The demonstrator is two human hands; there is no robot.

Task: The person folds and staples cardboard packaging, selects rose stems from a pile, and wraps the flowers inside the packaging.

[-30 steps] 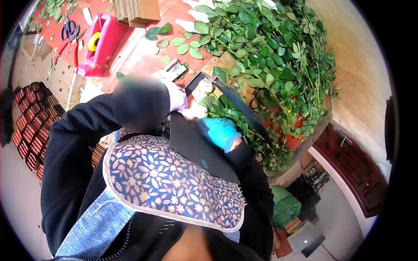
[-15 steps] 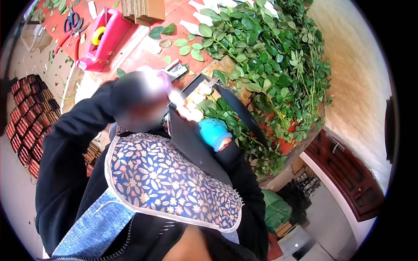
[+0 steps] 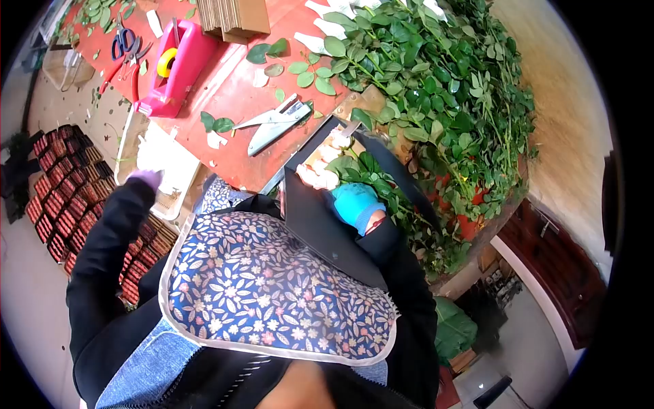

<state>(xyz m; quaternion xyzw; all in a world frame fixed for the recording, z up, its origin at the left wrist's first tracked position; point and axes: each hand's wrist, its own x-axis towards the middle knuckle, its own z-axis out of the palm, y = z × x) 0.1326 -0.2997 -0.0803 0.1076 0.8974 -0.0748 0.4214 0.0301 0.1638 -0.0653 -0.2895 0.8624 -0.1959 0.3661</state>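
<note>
Two gloved hands are in our view, set well apart. Our right hand (image 3: 357,206), in a blue glove, lies against the black holder (image 3: 327,238), with its back towards us. Its fingertips are hidden, so we cannot tell how far open it is or whether it grips anything. Just beyond its fingers, the pale pink blooms (image 3: 318,177) sit at the far end of the holder, and green leafy stems (image 3: 373,178) lie beside this hand. A black strip (image 3: 402,174) curves past on the far side of those stems.

Our left hand (image 3: 146,178), in a light purple glove, is over the near part of a white tray (image 3: 178,167). It is small and blurred, so we cannot tell how far its fingers are open, whether they hold anything, or whether they touch the tray.

Ahead of both hands, between them, a silver stapler (image 3: 276,129) lies on the red surface (image 3: 225,88). Farther ahead of our left hand are a pink tape dispenser (image 3: 178,71) with a yellow roll (image 3: 166,63), red-handled pruners (image 3: 121,70) and a stack of cardboard (image 3: 235,19). A large heap of leafy stems (image 3: 443,88) spreads ahead of our right hand.
</note>
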